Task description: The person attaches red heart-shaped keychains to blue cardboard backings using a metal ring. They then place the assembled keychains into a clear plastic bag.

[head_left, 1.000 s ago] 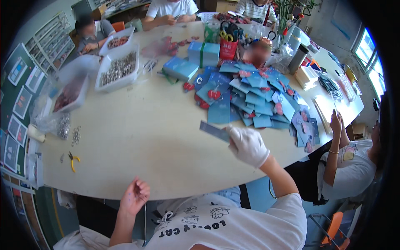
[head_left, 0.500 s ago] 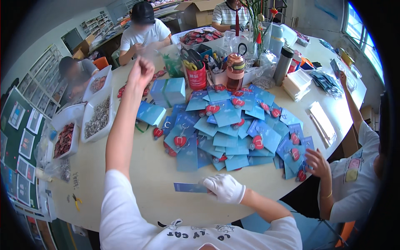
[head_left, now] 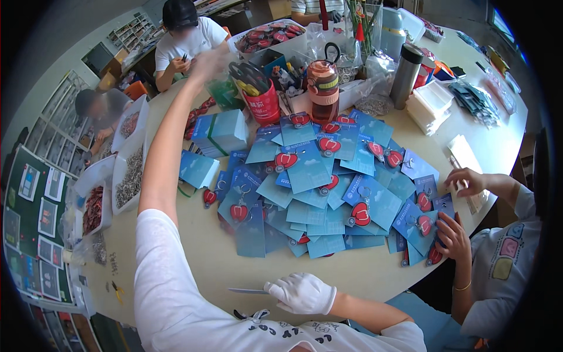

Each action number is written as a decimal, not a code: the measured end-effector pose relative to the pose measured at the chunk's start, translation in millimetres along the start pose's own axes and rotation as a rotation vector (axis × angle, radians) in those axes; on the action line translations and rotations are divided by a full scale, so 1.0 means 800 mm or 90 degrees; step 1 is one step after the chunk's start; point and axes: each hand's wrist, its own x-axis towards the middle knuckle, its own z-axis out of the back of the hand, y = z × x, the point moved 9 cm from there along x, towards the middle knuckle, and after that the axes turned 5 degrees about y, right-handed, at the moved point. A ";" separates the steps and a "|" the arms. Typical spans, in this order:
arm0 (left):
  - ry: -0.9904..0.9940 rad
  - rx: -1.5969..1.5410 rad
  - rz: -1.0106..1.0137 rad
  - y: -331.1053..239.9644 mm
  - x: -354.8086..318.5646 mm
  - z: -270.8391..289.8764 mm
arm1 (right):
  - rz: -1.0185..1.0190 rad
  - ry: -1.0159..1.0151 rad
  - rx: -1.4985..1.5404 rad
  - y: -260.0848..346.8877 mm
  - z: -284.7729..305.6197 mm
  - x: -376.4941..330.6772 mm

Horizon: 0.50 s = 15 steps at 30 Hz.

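Note:
My left hand (head_left: 209, 64), bare and smeared by motion, is stretched far out over the table, close to a green translucent container (head_left: 224, 88) and a red cup of scissors (head_left: 261, 101). Whether its fingers hold anything cannot be made out. Near my body, my right hand (head_left: 302, 293) in a white glove pinches a blue card (head_left: 246, 290), seen almost edge-on. Beyond it spreads a pile of blue cards (head_left: 308, 170) with red keychains (head_left: 359, 213) on them. Left of the pile sit a banded stack of cards (head_left: 220, 133) and a smaller stack (head_left: 198, 169).
White bins (head_left: 130, 176) of metal rings and red pieces line the left side, near yellow-handled pliers (head_left: 118, 292). A bottle (head_left: 323, 88) and a steel flask (head_left: 406, 75) stand behind the pile. At right, a co-worker's hands (head_left: 454, 237) touch the pile's edge; others sit across.
My left hand has shifted slightly and blurred. My right hand has come nearer my body and its card has turned edge-on. The co-worker's far hand has come back toward the pile.

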 end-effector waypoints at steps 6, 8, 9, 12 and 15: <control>-0.004 0.131 -0.098 0.024 0.014 0.036 | 0.000 0.013 0.041 0.000 0.000 0.002; -0.002 0.219 -0.187 0.019 0.020 0.026 | -0.027 0.033 0.043 -0.003 0.001 0.001; 0.014 0.215 -0.209 0.023 0.021 0.022 | -0.028 0.029 0.043 -0.003 0.002 0.001; -0.009 0.313 -0.307 0.034 0.013 0.034 | -0.017 0.037 0.040 -0.001 0.001 0.004; -0.177 0.424 -0.390 0.002 -0.005 0.017 | -0.025 0.055 0.019 -0.004 0.000 0.005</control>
